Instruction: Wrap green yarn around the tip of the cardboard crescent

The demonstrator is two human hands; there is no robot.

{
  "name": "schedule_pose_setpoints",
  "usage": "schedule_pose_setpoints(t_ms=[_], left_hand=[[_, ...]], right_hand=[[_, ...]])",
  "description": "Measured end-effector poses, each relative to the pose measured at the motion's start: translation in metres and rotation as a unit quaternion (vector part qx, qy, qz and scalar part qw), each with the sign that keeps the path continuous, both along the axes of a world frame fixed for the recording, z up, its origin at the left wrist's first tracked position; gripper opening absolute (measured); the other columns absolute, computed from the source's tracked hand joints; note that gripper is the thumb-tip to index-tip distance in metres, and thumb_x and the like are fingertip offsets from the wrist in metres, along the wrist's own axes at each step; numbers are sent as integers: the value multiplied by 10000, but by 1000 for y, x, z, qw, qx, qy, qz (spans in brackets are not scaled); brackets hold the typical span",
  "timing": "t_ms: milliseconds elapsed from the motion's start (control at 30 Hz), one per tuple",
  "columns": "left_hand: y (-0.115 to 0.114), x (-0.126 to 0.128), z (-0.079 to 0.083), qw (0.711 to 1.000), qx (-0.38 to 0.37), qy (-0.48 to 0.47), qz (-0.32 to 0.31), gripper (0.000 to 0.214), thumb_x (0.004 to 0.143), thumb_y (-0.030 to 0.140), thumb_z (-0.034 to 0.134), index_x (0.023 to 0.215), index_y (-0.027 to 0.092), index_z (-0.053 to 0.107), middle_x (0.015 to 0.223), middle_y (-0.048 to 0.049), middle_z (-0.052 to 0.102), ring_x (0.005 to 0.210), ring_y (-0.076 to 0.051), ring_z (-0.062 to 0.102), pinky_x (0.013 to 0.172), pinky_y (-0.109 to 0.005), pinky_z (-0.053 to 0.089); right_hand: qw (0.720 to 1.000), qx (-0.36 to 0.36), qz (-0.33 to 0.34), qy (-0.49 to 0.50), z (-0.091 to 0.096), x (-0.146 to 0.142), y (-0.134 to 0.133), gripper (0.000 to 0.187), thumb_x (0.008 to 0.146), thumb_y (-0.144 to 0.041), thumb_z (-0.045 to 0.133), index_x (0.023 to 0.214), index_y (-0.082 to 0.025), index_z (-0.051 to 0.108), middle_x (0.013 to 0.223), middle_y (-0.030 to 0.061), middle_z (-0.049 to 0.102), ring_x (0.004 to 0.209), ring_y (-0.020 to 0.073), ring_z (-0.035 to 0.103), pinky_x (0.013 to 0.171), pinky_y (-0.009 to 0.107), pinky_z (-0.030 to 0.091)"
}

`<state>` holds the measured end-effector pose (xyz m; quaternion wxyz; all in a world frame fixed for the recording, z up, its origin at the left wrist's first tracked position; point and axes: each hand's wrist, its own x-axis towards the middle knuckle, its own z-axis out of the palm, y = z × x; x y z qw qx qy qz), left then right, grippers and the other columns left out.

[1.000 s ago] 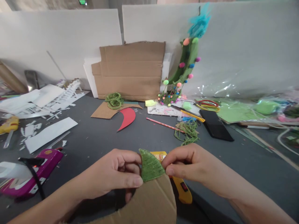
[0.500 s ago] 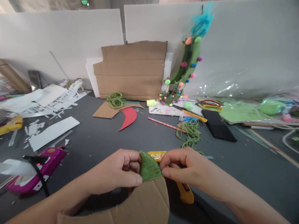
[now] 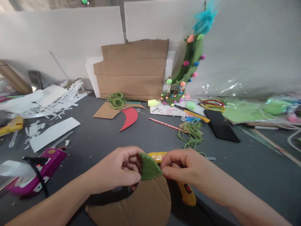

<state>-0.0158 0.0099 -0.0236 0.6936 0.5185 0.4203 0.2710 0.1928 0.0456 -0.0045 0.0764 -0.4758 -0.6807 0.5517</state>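
Note:
A curved brown cardboard cutout (image 3: 150,201) lies low in front of me, its upper tip covered in close rows of green yarn (image 3: 150,168). My left hand (image 3: 123,168) is closed around the tip's left edge, thumb in front and fingers curled behind. At the right edge, where the yarn covering ends, my right hand (image 3: 180,164) pinches with thumb and forefinger; the strand in the pinch is hardly visible. Behind the tip, partly hidden by my right hand, lies a yellow glue gun (image 3: 188,194).
Loose green yarn (image 3: 192,133) lies beyond my right hand, near a striped stick (image 3: 164,124) and a black phone (image 3: 221,125). A red crescent (image 3: 130,118) lies mid-table. To the left are a purple power strip (image 3: 51,160) and white scraps (image 3: 54,133). A pompom-covered green crescent (image 3: 196,51) stands behind.
The cardboard cutout has turned and tilted in my hands, so its lower left end now shows higher and farther right. Both hands keep nearly the same places.

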Motion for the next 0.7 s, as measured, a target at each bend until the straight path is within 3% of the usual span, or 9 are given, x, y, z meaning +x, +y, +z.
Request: schedule_pose_setpoints(t_ms=[167,367,700], left_hand=[[-2,4,0,997,36,63,17,344,625,12,480,925,178,512,709,47,508,595,-57,422,513,-175,305],[-4,7,-1,993,52,106,23,357,617,24,455,929,188,511,758,29,529,658,-85,467,559,-207,329],[-3,8,-2,994,49,101,18,361,614,26,445,931,179,519,738,24,518,654,-92,472,555,-214,318]], right_hand=[[1000,6,-9,-6,2,-8,-3,104,707,-231,530,634,-172,574,467,-85,333,417,51,289,401,192,193],[1000,19,1,-1,0,-10,-4,116,713,-216,516,624,-168,573,468,-86,313,441,55,253,404,193,178],[1000,22,9,2,-2,-9,-4,123,730,-213,528,627,-167,577,467,-82,304,449,59,251,415,199,177]])
